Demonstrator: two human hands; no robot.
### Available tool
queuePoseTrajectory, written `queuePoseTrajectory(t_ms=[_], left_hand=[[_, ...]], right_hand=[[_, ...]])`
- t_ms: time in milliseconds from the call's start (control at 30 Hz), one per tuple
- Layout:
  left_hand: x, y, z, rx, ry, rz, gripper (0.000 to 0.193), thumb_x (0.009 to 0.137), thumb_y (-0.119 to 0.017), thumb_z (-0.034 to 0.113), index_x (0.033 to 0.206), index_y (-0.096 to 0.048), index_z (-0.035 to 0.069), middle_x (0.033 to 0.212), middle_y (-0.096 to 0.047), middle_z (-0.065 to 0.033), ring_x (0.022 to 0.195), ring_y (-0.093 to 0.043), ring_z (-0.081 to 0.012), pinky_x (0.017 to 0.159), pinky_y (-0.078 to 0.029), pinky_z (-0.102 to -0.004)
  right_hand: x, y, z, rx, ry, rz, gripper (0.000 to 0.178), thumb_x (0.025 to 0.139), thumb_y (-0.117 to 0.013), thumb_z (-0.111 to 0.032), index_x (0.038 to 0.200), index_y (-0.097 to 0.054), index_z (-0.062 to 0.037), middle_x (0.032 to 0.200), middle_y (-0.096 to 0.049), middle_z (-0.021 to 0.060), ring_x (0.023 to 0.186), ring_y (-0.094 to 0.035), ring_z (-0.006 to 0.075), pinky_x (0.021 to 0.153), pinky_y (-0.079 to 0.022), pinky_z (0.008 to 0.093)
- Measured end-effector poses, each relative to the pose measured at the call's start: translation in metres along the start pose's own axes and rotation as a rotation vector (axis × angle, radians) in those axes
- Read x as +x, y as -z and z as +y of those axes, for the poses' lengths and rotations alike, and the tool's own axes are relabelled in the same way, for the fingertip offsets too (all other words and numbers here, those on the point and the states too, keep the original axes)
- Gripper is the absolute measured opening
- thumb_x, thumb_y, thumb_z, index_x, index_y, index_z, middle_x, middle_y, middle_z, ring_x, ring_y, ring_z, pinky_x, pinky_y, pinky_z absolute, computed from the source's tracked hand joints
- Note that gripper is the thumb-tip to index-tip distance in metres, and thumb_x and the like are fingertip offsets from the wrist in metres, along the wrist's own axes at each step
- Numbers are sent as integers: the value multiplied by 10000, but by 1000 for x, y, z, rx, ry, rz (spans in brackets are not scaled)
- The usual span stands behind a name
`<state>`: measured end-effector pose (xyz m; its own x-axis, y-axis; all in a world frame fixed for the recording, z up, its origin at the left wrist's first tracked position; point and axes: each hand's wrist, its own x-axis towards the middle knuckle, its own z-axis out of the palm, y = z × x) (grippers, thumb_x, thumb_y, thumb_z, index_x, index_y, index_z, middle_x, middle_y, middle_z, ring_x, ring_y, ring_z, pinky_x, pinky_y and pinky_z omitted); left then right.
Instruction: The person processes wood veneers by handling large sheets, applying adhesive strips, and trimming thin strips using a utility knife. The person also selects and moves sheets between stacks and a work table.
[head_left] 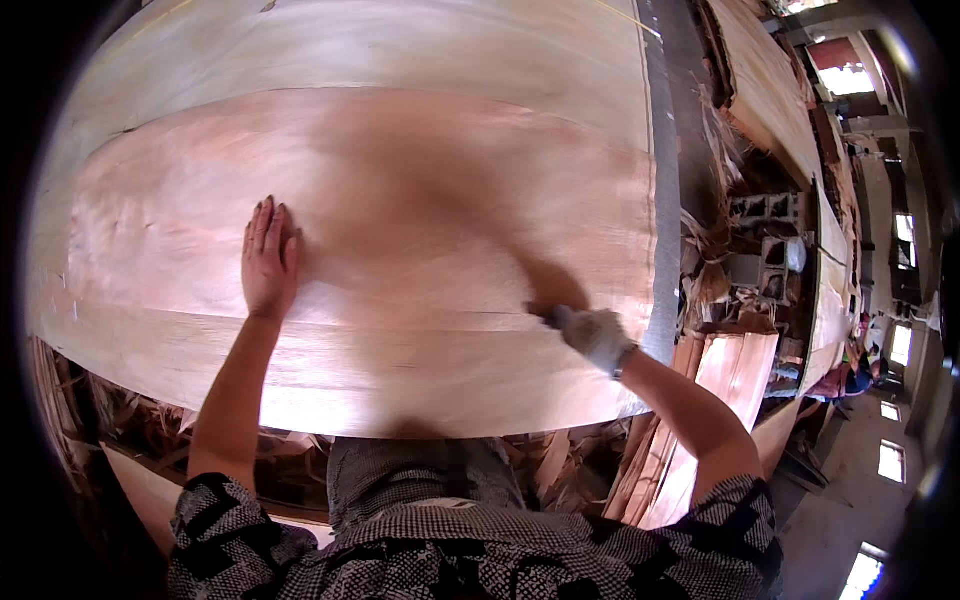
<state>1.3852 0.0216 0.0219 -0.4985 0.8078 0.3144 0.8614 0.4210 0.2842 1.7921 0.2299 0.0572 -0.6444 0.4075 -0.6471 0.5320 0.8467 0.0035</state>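
A large pinkish wood veneer sheet [180, 220] lies over paler veneer [340, 370] on a broad stack in front of me. My left hand [268, 262] is bare and rests flat on the pinkish sheet, its fingers stretched out away from me. Toward the sheet's right side, my right hand [598, 340] wears a pale glove and is closed round a small dark tool [543, 314]. The tool's tip points left, close to the veneer surface. Its exact kind is blurred and partly hidden by the glove.
Torn veneer scraps [555, 462] lie below the stack's near edge. On the right are hollow concrete blocks [768, 208], a bundle of veneer strips [728, 385] and another veneer stack [765, 85]. A person [858, 375] is far off at the right.
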Motion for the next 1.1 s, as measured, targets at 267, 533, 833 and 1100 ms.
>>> queuePoseTrajectory(t_ms=[267,533,833,1100], left_hand=[[1,1,8,-1,9,16,380,821,-484,75,1197,-465,20,1300,-401,-130,1207,-360,-309,1003,-293,-384],[6,-1,4,-63,57,-44,428,779,-515,115,1192,-458,21,1240,-439,-166,1166,-390,-311,988,-306,-390],[80,54,-203,-517,143,276,322,815,-499,124,1126,-513,42,1177,-500,-160,1074,-481,-302,909,-385,-404],[91,100,-450,-184,313,195,634,707,-684,206,1254,-396,66,1214,-469,-148,1120,-436,-311,954,-355,-364]], right_hand=[[-170,-116,255,-164,-356,-105,196,790,-484,-228,939,-469,-100,624,-598,126,548,-590,310,474,-436,444],[-35,-6,96,94,-292,659,126,808,-508,-204,851,-494,-86,665,-571,175,570,-559,352,502,-431,458],[141,222,-209,243,390,611,125,782,-552,-129,868,-493,-60,748,-582,148,627,-562,336,554,-448,420],[330,327,-441,147,542,414,138,829,-482,-203,873,-472,-72,692,-568,189,627,-549,377,541,-426,480]])
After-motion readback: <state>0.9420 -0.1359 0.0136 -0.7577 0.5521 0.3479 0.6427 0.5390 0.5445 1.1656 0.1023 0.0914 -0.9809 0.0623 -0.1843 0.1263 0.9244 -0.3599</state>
